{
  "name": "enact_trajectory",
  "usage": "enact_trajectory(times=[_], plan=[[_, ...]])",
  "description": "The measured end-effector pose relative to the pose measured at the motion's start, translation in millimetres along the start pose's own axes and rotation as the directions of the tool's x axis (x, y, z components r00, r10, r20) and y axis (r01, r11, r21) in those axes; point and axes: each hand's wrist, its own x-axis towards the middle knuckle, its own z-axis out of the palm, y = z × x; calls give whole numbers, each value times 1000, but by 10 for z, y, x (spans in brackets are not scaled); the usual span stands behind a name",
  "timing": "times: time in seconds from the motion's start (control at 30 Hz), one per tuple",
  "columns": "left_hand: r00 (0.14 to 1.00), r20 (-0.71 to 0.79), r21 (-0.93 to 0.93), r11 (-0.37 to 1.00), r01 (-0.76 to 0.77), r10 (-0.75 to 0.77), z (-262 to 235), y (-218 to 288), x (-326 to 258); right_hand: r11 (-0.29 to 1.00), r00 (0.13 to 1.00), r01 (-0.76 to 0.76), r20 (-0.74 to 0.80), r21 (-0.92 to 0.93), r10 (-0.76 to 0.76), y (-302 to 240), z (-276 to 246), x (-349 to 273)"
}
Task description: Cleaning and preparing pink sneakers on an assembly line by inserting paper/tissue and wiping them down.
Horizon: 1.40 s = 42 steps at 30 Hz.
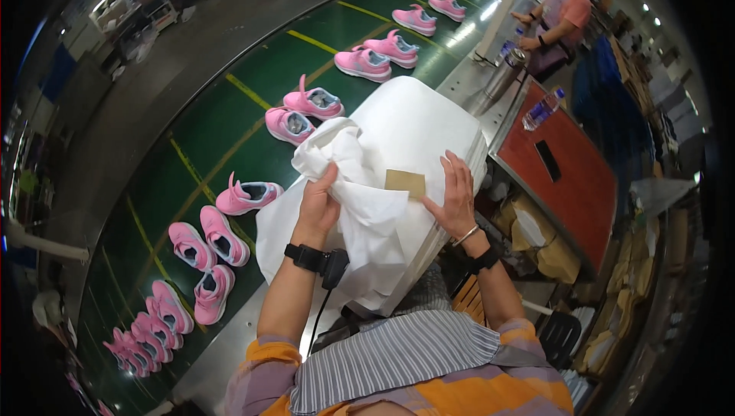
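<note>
My left hand (pixel 318 205) grips a crumpled sheet of white tissue paper (pixel 337 157), lifting it off a thick stack of white paper sheets (pixel 413 125) in front of me. My right hand (pixel 453 194) lies flat on the stack, fingers spread, beside a small tan card (pixel 405 182) resting on the paper. Both wrists carry black bands; a cable hangs from the left one.
A green conveyor belt (pixel 230 148) with yellow lines carries several pink shoes (pixel 306 109) on my left. To my right are a red table (pixel 574 178) with a phone and a bottle, a steel flask (pixel 505 71), and cardboard boxes below. Another person (pixel 563 14) stands far ahead.
</note>
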Motion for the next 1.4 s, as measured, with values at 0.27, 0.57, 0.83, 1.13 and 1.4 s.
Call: enact_trajectory(times=[0.27, 0.57, 0.83, 1.13, 1.4], plan=[[996, 10, 22, 996, -87, 87, -130, 258, -676, 746, 943, 333, -187, 576, -276, -1406, 737, 302], [786, -376, 441, 841, -313, 490, 18, 815, -1595, 809, 739, 585, -375, -54, -559, -2047, 472, 1187], [758, -293, 200, 812, -548, 583, -457, 1126, -1559, 117, 787, -615, 617, 780, 23, -2747, 1212, 380], [581, -381, 385, 695, -607, 719, -495, 1113, -1895, 601, 707, 1, 424, 800, -566, -2936, 1440, 245], [449, -11, 709, 323, -627, 894, -1349, 1655, -1849, 558, 654, -480, 700, 678, -288, -2808, 1837, 273]])
